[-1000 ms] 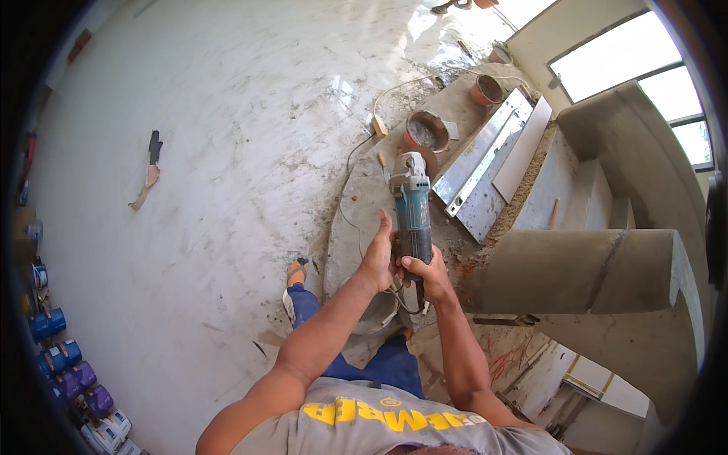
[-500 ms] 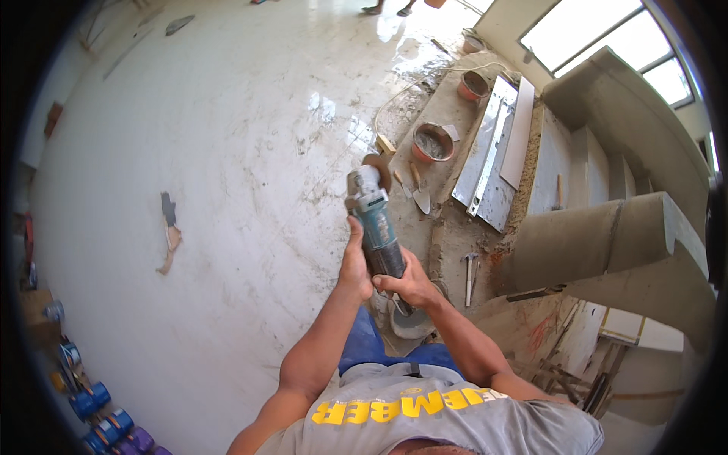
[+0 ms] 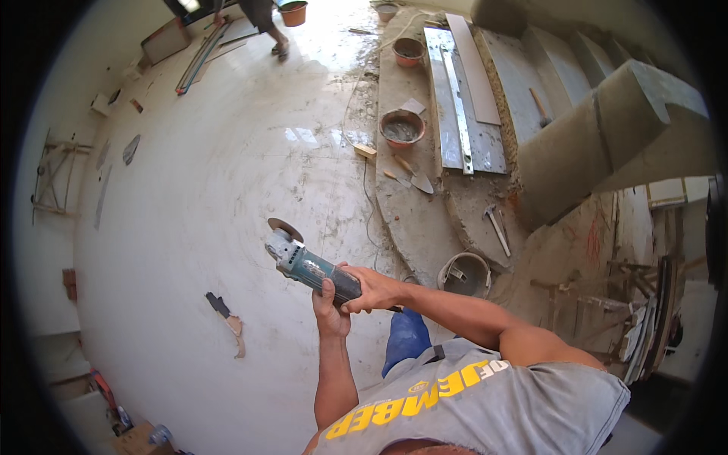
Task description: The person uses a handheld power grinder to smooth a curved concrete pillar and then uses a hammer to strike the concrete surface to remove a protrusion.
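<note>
Both of my hands hold a teal and black angle grinder (image 3: 312, 271), which points toward the upper left above the pale floor. Its thin brown disc (image 3: 285, 228) stands out from the silver head, touching nothing. My right hand (image 3: 370, 290) is closed round the dark rear handle. Under the body, my left hand (image 3: 331, 312) grips from below, its thumb up against the casing. A dark cord end shows behind the right hand. On the floor, a dark-handled piece (image 3: 218, 305) with a tan end lies below and left of the grinder.
Right of me are a grey bucket (image 3: 478, 265), a hammer (image 3: 497, 230), a trowel (image 3: 422, 183) and a mortar bucket (image 3: 402, 141) on rough concrete steps. Concrete stairs (image 3: 599, 121) rise beyond. A cord (image 3: 369, 189) crosses the floor. At the top, another person (image 3: 265, 19) stands near an orange bucket (image 3: 293, 15).
The grinder has swung from pointing up to pointing upper left, both hands moving left with it. My view has turned, bringing more of the other person and the grey bucket into sight.
</note>
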The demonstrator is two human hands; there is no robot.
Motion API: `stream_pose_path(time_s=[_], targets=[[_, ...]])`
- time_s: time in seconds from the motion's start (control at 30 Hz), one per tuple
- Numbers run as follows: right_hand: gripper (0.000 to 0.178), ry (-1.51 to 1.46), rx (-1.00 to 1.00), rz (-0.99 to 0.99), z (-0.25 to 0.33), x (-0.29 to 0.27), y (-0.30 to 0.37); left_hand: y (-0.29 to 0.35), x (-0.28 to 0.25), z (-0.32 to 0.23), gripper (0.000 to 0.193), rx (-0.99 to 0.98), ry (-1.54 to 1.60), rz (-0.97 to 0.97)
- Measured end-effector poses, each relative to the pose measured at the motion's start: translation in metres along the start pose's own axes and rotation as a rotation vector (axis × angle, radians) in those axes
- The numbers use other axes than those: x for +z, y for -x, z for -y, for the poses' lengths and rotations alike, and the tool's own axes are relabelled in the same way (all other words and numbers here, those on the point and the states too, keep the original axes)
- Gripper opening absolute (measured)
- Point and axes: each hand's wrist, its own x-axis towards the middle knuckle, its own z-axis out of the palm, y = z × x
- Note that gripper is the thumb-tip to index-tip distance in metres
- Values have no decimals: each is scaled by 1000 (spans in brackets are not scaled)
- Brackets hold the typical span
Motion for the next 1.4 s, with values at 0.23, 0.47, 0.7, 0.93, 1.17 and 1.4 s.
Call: stream_pose_path(time_s=[0.23,0.47,0.7,0.93,1.17,1.4], targets=[[70,371,-170,-218,1,-26,-1,-27,23,-1,85,68,-98,60],[66,269,-137,-456,24,-71,14,-83,64,10,78,-86,-123,330],[54,-563,111,-241,21,-113,-20,-177,49,6,85,-441,42,635],[36,-458,32,-458,-21,-141,-115,-294,-38,-10,91,-782,-227,640],[29,-436,319,-827,3,-210,-192,-360,-220,-102,43,-528,-754,-369],[32,-382,459,-1124,-38,-317,-304,-393,-287,-206,39,-765,-912,-498]])
